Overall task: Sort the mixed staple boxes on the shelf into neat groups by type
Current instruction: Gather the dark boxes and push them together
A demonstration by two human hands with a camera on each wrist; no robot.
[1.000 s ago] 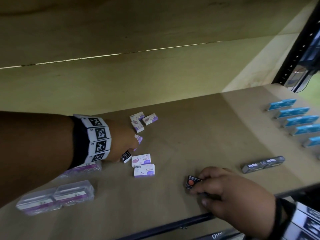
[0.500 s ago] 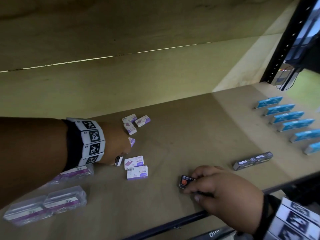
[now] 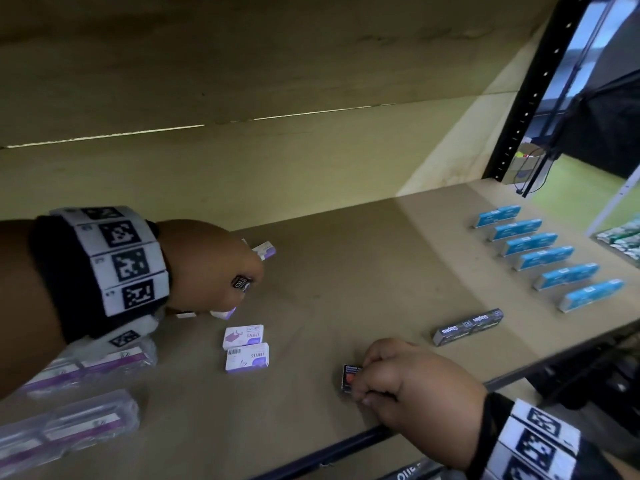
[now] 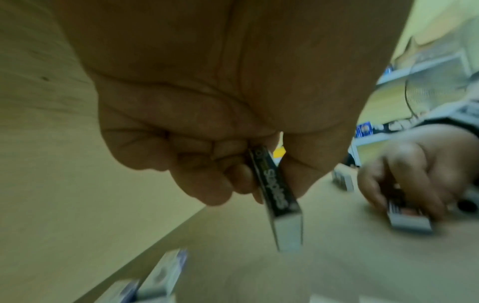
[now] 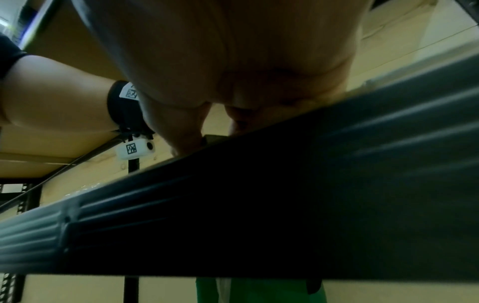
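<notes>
While the right hand (image 3: 412, 386) rests at the front lip of the brown fibreboard shelf (image 3: 346, 271), its fingers curl round a small black staple box with an orange mark (image 3: 349, 375), which sits on the board under the fingertips. Just left of it, apart from the hand, two white-and-purple staple boxes (image 3: 246, 347) lie flat side by side. At the near left edge lie clear plastic cases with purple labels (image 3: 86, 420). Further in, the left hand (image 3: 211, 268) hangs above the shelf, its fingers and thumb pinching a narrow black box printed "Staples" (image 4: 277, 192); the left wrist view shows this box tilted end-down, clear of the board. Another white-and-purple box (image 3: 265, 250) peeks out beyond the knuckles. To the right, a long black staples carton (image 3: 467, 327) lies alone, and past it a row of blue staple boxes (image 3: 540, 258) runs diagonally toward the black perforated upright (image 3: 533, 95).
</notes>
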